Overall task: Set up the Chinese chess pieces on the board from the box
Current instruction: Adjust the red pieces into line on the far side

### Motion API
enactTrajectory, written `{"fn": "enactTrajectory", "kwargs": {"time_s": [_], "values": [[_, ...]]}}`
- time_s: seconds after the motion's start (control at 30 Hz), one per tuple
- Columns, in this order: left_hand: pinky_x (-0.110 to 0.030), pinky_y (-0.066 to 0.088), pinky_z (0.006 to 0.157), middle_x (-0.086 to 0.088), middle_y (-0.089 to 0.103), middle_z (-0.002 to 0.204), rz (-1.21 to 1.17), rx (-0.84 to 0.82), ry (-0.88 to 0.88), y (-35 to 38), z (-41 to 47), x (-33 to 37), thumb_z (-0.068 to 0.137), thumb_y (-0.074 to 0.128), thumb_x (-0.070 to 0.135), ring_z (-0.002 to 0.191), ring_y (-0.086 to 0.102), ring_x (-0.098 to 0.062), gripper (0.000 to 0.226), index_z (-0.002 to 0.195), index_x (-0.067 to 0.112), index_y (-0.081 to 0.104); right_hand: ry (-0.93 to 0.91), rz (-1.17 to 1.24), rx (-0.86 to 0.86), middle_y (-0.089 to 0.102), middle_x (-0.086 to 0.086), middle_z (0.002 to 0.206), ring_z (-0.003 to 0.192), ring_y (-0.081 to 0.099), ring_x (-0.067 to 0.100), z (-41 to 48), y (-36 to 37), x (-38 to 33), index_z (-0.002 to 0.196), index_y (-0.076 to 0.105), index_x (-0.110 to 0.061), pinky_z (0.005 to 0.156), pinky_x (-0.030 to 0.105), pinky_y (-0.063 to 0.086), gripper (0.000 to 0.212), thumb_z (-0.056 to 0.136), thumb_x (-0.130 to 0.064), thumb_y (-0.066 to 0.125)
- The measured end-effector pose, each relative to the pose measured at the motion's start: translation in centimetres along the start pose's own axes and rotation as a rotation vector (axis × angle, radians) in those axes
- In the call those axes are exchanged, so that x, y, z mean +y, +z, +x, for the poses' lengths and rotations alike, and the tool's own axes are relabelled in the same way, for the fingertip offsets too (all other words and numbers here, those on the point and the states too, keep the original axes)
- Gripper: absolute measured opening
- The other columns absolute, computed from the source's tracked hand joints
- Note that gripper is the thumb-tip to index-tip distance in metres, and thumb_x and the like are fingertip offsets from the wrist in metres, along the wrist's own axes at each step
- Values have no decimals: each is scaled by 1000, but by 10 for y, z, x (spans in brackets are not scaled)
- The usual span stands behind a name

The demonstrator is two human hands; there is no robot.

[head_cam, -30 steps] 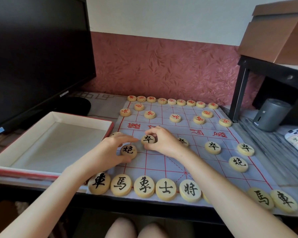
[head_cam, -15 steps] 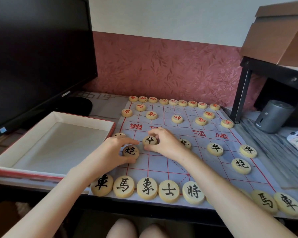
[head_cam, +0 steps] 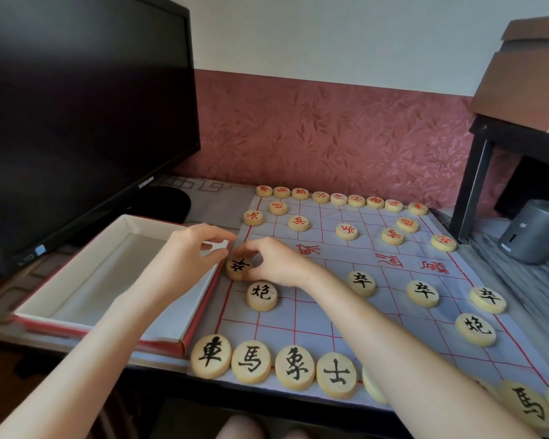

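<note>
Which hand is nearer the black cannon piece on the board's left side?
Right. The right hand sits just above the black cannon piece; the left hand is farther, up-left.

Both hands, left hand (head_cam: 191, 248) and right hand (head_cam: 273, 264), meet over a black-marked piece (head_cam: 237, 266) (board's (head_cam: 314, 315) left edge) beside the box (head_cam: 114, 248).

Home desk corner, black monitor (head_cam: 76, 106), patterned red wallpaper (head_cam: 330, 134) (leaf motif), cardboard box (head_cam: 526, 80)

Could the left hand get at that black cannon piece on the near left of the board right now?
Probably yes. The left hand hovers just beyond the cannon, nothing lies between, and the right hand is busy on the soldier behind it.
</note>
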State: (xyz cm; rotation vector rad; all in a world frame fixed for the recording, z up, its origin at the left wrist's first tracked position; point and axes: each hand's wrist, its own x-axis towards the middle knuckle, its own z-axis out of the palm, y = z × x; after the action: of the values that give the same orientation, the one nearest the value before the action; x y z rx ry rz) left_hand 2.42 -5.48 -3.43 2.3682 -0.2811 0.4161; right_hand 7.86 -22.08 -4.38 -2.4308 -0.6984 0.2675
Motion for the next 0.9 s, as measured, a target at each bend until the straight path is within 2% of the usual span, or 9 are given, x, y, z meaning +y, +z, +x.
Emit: {"fn": "enactTrajectory", "kwargs": {"time_s": [0.17,0.3,0.37,0.47,0.53,0.6,0.7,0.8,0.9], "values": [[-17,43,88,9,64,105,-15,-16,-28,-5,3,-6,86,61,11,99,59,-6,26,108,24,66,36,-52,70,62,3,117,101,56,15,8,6,4,120,60,-17,78,26,42,54,74,-40,75],[-10,39,82,10,63,103,-22,-22,-43,-6,6,-6,87,60,11,98,58,-5,25,108,24,66,76,-184,150,52,3,95,94,50,23,9,11,-1,88,58,-15,72,35,42,52,69,-62,68],[-11,40,83,10,63,103,-24,-32,-39,-6,8,-6,87,60,11,98,58,-5,25,107,24,66,43,-154,128,49,3,101,104,45,22,5,6,-5,94,59,-19,82,36,41,47,74,-60,64],[-12,41,84,9,64,106,-29,-49,-36,-4,11,-9,87,59,12,99,58,-5,25,108,25,65,-16,-150,19,50,6,127,123,40,22,1,-7,-8,129,51,-19,97,33,37,51,83,-35,65],[-15,42,86,8,64,107,-22,-58,-38,-2,13,-11,87,59,12,100,58,-5,25,108,24,66,-19,-120,-38,50,6,135,124,46,20,-1,-10,-9,134,47,-17,96,29,40,54,82,-16,64],[-21,46,90,6,65,107,-27,-59,-41,0,15,-13,87,60,13,100,59,-6,24,106,25,66,-27,-101,-52,56,4,130,117,53,19,0,-7,-10,131,51,-16,93,29,45,53,80,-7,63],[-25,48,92,6,66,107,-43,-62,-50,1,19,-13,87,60,14,100,59,-7,23,105,27,66,-9,-73,5,62,5,117,105,56,17,5,0,-6,122,58,-14,87,31,47,47,77,-22,72],[-22,46,90,7,66,107,-38,-61,-40,-1,22,-15,87,59,13,100,59,-5,23,103,28,66,57,-122,57,53,3,102,101,48,18,9,5,-1,103,60,-14,77,31,43,47,70,-44,76],[-23,46,91,8,66,106,-48,-59,-33,-3,23,-16,87,59,12,100,59,-6,23,101,29,66,49,-167,93,46,1,96,102,45,22,8,8,0,94,56,-13,79,34,41,49,68,-49,75]]}}
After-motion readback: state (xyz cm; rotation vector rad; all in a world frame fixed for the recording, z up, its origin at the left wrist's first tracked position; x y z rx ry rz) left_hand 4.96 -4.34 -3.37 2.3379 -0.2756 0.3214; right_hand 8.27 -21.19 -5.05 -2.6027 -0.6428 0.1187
